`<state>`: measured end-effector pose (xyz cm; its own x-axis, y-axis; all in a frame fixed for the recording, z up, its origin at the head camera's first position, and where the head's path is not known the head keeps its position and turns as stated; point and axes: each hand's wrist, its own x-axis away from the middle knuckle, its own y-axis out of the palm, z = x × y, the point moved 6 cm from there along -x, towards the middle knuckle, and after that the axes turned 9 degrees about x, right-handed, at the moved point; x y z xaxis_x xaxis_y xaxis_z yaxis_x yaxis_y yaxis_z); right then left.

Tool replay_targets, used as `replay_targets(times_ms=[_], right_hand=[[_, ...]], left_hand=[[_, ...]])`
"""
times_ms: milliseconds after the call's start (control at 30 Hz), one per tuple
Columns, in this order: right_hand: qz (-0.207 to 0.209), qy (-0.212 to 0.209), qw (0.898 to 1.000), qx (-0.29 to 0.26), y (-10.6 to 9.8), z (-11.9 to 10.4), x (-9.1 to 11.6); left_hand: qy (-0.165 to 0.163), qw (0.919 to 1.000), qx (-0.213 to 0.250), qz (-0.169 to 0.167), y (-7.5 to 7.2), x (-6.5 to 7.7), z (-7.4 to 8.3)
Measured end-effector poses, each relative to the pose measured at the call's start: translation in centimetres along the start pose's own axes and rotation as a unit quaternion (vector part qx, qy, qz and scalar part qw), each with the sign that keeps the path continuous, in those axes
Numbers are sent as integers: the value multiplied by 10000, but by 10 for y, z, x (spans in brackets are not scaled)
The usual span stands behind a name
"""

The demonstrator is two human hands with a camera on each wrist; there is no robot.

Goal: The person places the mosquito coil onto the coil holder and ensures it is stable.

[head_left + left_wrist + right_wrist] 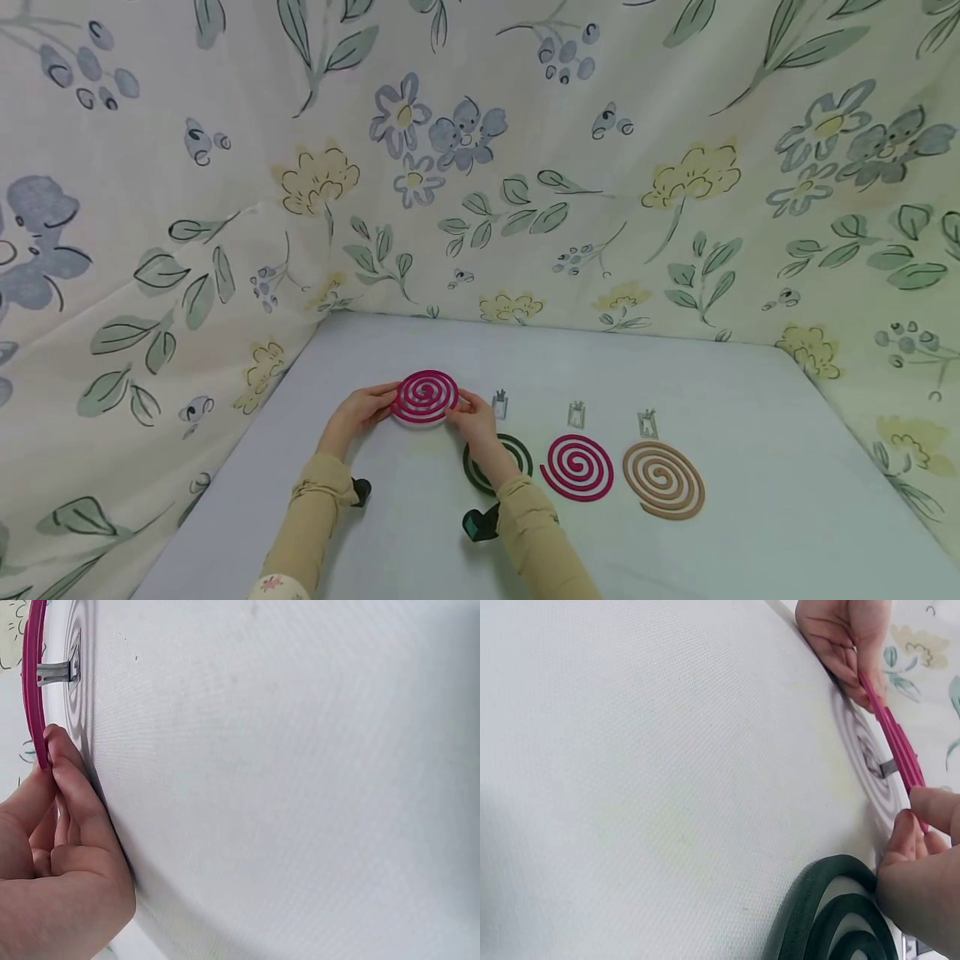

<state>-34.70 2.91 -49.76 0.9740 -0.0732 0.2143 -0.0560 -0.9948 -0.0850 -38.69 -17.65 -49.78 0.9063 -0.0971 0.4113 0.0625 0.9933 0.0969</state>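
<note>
A pink mosquito coil [427, 392] is held level just above the table between both hands. The left hand [366, 408] pinches its left edge between thumb and fingers, and the right hand [474, 421] pinches the right edge. Under the middle of the coil stands a small metal coil stand [56, 673], its upright tab reaching the coil's underside in the left wrist view. The coil's spiral shadow falls around the stand's base. The right forearm passes over a dark green coil [804, 915] lying flat, partly hiding it in the head view.
Right of the green coil lie a second pink coil [577, 467] and a tan coil [660, 477]. Behind these coils is a row of metal stands, left [500, 407], middle [576, 414] and right [647, 423]. Flowered cloth [525, 225] hangs around the white table [780, 467].
</note>
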Motion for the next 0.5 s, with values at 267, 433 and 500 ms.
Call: replay_targets(times_ms=[267, 433, 500], right_hand=[[22, 65, 10000, 12, 0, 0, -1], [39, 65, 10000, 22, 0, 1, -2], [31, 61, 10000, 29, 0, 1, -2]], left_hand=[[-36, 10000, 55, 21, 1, 2, 1], [-52, 9999, 99, 16, 1, 2, 1], [-33, 9999, 148, 12, 1, 1, 0]])
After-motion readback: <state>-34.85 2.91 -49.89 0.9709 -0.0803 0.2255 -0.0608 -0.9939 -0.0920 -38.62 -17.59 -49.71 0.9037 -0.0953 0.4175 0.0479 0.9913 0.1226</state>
